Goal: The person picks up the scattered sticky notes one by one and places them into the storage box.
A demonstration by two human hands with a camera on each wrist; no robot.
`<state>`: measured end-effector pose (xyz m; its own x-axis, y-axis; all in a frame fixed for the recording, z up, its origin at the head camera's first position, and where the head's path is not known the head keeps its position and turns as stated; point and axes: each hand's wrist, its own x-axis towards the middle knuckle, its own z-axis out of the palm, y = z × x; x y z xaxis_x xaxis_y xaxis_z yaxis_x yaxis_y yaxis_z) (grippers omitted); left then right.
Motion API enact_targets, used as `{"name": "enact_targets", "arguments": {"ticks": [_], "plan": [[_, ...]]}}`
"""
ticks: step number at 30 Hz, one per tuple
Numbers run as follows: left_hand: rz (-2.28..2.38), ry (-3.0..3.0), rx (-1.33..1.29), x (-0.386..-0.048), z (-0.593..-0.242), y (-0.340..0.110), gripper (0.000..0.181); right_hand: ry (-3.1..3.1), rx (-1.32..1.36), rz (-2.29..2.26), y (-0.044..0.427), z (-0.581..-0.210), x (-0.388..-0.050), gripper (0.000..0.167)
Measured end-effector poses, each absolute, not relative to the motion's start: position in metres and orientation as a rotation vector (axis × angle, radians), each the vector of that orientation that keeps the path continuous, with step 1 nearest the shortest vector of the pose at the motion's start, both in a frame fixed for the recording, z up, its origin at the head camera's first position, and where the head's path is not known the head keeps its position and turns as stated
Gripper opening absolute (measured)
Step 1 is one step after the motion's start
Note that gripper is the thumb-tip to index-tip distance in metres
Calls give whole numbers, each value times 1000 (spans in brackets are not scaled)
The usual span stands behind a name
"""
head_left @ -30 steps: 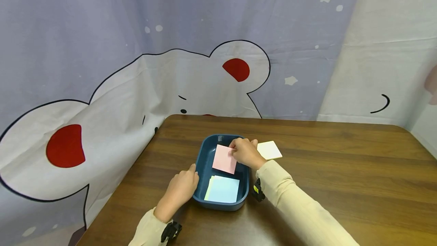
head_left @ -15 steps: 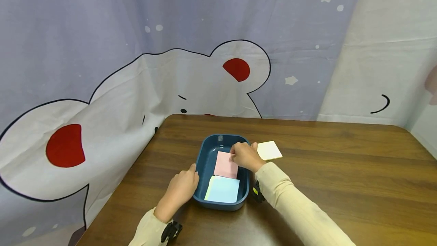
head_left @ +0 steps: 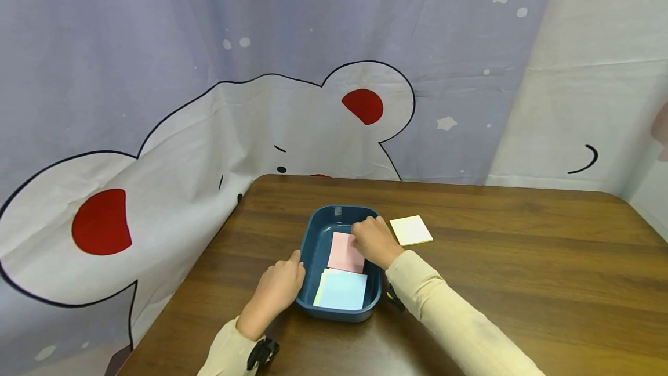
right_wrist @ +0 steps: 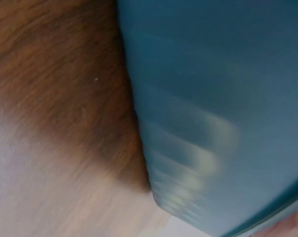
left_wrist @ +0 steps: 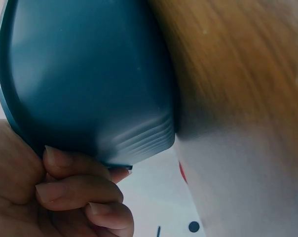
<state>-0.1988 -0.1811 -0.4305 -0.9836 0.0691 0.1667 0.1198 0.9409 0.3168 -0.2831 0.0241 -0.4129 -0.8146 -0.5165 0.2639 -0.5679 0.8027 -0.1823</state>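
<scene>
A dark blue plastic box [head_left: 313, 242] stands on the table, and its outer wall fills much of both wrist views. My left hand [head_left: 276, 286] holds its left rim; the left wrist view shows curled fingers [left_wrist: 80, 192] against the wall. Inside the box, my right hand [head_left: 377, 241] is at the right edge of a pink sticky note pad [head_left: 344, 253], its fingertips partly hidden over the pad. A light blue sticky note pad [head_left: 341, 290] lies at the near end, with a pale yellow one [head_left: 320, 289] showing from beneath its left edge.
A cream-white sticky note pad [head_left: 411, 230] lies on the brown wooden table [head_left: 511, 260], just right of the box. Behind the table hangs a printed curtain [head_left: 292, 22]. A black wrist device [head_left: 262, 354] sits at my left cuff.
My right hand has lowered the pink pad from a tilted hold to lie flat beside the light blue one. The hand has since shifted slightly left of the cream pad. My left hand stays put.
</scene>
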Motion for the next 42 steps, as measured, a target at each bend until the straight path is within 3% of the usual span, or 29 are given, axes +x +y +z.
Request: {"name": "enact_targets", "arguments": {"ticks": [22,29,42], "plan": [[-513,-2947,-155,-198,-430,-179,38,-2743,985,423,27,-411,-281,7],[-505,-2937,-154,-199,-430,-181,37,-2742,987,538,34,-403,-278,18],[-501,-2936,-152,-199,-430,-181,37,-2661,753,719,70,-399,-289,27]]}}
